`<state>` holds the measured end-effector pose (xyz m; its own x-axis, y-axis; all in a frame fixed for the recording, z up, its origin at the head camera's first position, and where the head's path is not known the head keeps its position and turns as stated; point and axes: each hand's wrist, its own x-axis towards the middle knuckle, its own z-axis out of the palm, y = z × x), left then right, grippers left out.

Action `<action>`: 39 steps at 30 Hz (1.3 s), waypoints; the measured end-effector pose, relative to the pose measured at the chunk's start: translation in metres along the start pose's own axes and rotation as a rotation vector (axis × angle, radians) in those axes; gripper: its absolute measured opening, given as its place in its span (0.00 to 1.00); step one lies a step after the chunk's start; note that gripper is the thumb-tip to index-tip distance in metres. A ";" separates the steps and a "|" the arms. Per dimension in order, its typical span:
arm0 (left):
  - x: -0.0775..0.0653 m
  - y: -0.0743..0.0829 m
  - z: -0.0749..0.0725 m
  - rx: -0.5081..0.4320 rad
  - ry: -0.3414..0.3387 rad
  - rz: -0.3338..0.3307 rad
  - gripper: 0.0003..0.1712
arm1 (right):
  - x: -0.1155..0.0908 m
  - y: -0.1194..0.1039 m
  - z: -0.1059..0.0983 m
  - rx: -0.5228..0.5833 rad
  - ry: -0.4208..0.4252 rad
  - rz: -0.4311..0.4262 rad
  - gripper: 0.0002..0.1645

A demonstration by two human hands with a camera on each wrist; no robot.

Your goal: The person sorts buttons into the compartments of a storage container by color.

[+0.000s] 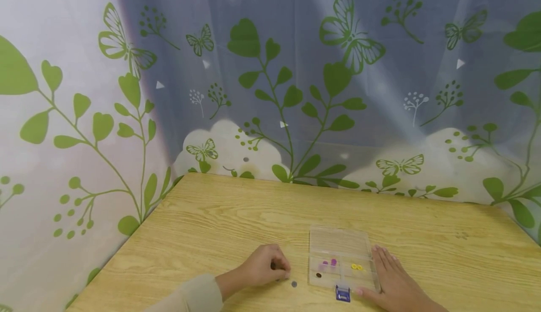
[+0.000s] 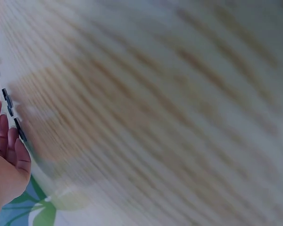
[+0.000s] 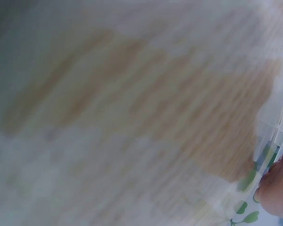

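A clear plastic compartment box (image 1: 338, 242) lies on the wooden table (image 1: 228, 218) with its lid open and a blue latch (image 1: 343, 293) at the near edge. Inside are pink beads (image 1: 329, 263), yellow beads (image 1: 357, 267) and one dark bead (image 1: 319, 275). My left hand (image 1: 267, 269) rests on the table left of the box with its fingers curled under; I see nothing held in it. A small grey disc (image 1: 294, 284) lies just beside its fingertips. My right hand (image 1: 390, 279) lies flat, fingers straight, against the box's right side. Both wrist views are blurred wood grain.
A curtain with green leaves and butterflies (image 1: 270, 91) hangs close behind and to the left of the table. The table's left edge (image 1: 127, 251) runs diagonally near my left sleeve (image 1: 194, 295). Bare wood stretches behind the box and to the far right.
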<state>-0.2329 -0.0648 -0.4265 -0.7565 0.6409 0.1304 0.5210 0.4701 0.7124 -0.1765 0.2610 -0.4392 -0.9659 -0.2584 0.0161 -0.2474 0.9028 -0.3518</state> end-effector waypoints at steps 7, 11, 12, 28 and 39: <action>-0.002 -0.001 0.000 -0.014 -0.018 -0.001 0.03 | 0.000 0.000 0.000 -0.004 0.006 0.002 0.61; -0.002 -0.001 -0.001 0.012 -0.011 -0.004 0.02 | -0.001 -0.001 -0.001 -0.013 -0.001 0.007 0.62; -0.002 0.000 -0.001 0.020 -0.009 -0.004 0.02 | -0.001 -0.002 -0.001 -0.013 -0.002 0.007 0.62; -0.004 0.001 -0.003 0.110 0.010 -0.018 0.05 | 0.000 -0.001 -0.001 0.002 -0.025 0.012 0.62; 0.000 0.001 -0.003 0.054 0.014 0.000 0.04 | 0.000 0.000 0.001 -0.012 -0.002 0.001 0.62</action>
<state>-0.2336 -0.0660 -0.4232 -0.7618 0.6325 0.1401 0.5413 0.5026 0.6741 -0.1766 0.2609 -0.4397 -0.9659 -0.2584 0.0137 -0.2475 0.9071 -0.3404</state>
